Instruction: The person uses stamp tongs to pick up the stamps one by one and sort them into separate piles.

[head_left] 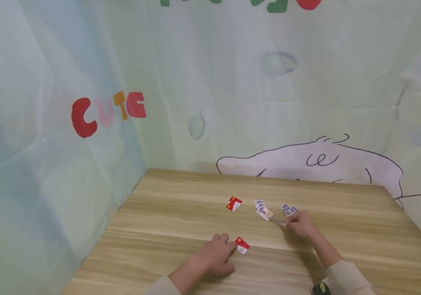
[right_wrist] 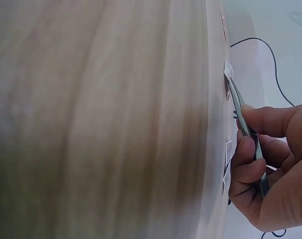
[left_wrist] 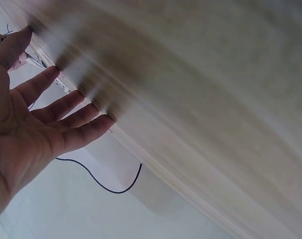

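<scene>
My right hand (head_left: 301,225) grips a pair of metal tweezers (right_wrist: 243,112), also seen in the right wrist view. Their tips meet the edge of a pale pictured stamp (head_left: 264,213), which lies at the front of a small overlapping group. Just right of that, dark stamps (head_left: 287,209) overlap close to the right fingers. My left hand (head_left: 215,254) rests on the table, fingers fairly straight, as the left wrist view shows. Beside its fingertips lies a red-and-white stamp (head_left: 242,245); whether they touch it I cannot tell. Farther back are more red-and-white stamps (head_left: 234,203), overlapping.
The wood-grain table (head_left: 173,205) runs back to a printed cloth backdrop (head_left: 232,102) with cartoon drawings. Another cloth wall with coloured letters (head_left: 85,116) stands at the left. A dark object (head_left: 321,288) sits by the right sleeve at the bottom edge.
</scene>
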Demonstrator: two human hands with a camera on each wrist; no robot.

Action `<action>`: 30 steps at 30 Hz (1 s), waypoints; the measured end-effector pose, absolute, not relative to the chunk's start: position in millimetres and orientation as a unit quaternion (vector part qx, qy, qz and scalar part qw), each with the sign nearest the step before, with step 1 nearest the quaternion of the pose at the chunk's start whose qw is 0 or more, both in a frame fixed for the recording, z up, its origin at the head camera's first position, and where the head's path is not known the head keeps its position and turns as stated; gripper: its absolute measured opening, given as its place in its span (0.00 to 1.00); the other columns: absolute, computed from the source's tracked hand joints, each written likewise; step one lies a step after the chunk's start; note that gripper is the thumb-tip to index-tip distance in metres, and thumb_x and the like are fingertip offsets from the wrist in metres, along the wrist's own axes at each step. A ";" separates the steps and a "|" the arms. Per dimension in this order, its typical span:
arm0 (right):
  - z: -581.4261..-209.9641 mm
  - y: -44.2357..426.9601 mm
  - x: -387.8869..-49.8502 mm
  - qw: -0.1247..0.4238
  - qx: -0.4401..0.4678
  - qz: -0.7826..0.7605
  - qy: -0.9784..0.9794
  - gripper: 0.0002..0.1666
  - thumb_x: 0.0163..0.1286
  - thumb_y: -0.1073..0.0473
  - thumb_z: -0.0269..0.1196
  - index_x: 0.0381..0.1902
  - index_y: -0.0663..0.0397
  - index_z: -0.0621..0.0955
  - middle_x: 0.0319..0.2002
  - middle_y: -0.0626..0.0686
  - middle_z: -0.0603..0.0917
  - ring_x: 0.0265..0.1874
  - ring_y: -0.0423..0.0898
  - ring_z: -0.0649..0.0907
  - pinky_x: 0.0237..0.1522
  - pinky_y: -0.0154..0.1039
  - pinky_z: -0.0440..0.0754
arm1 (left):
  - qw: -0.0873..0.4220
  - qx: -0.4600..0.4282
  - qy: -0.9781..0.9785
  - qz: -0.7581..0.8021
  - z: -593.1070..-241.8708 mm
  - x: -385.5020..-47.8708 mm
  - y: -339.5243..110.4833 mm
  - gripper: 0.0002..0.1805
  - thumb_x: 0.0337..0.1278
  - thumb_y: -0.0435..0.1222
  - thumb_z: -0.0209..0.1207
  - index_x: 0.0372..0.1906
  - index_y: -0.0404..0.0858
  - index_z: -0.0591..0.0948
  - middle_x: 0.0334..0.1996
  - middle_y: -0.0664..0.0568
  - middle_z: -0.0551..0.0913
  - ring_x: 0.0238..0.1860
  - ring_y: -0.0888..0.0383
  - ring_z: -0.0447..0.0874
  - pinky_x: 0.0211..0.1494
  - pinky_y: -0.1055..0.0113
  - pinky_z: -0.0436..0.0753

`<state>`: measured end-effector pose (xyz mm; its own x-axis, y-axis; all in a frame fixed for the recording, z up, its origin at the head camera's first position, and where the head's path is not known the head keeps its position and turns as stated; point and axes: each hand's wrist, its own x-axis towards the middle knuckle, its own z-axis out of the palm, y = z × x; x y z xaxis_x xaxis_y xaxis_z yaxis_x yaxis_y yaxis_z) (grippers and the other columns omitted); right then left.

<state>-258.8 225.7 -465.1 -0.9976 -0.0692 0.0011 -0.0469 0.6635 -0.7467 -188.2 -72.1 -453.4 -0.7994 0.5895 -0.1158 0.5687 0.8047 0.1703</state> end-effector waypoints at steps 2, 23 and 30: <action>-464.8 225.7 -258.2 0.013 -0.028 -0.406 0.913 0.06 0.51 0.70 0.62 0.27 0.71 0.82 0.21 0.52 0.77 0.20 0.45 0.72 0.21 0.35 0.71 | 0.084 0.306 0.946 0.064 -453.4 -188.2 -72.3 0.30 0.47 0.52 0.63 0.57 0.44 0.76 0.42 0.53 0.71 0.42 0.57 0.68 0.40 0.63 0.75; -458.9 232.2 -246.7 -0.007 -0.014 -0.406 0.914 0.05 0.52 0.67 0.62 0.23 0.66 0.81 0.20 0.50 0.75 0.20 0.45 0.72 0.21 0.37 0.70 | 0.081 0.307 0.946 0.066 -451.0 -186.2 -73.5 0.31 0.47 0.52 0.63 0.57 0.45 0.75 0.44 0.53 0.71 0.43 0.57 0.68 0.42 0.63 0.75; -460.3 233.2 -238.3 -0.001 -0.016 -0.412 0.911 0.03 0.54 0.67 0.63 0.23 0.62 0.81 0.21 0.49 0.77 0.22 0.45 0.72 0.22 0.37 0.70 | 0.071 0.310 0.946 0.064 -452.6 -187.6 -72.5 0.31 0.46 0.52 0.63 0.57 0.45 0.76 0.43 0.53 0.71 0.43 0.57 0.68 0.41 0.63 0.75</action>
<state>-238.3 233.2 -460.3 -0.9995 -0.0286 0.0157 -0.0307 0.6602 -0.7505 -187.6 -72.5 -452.6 -0.7977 0.5956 -0.0942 0.5775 0.7996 0.1649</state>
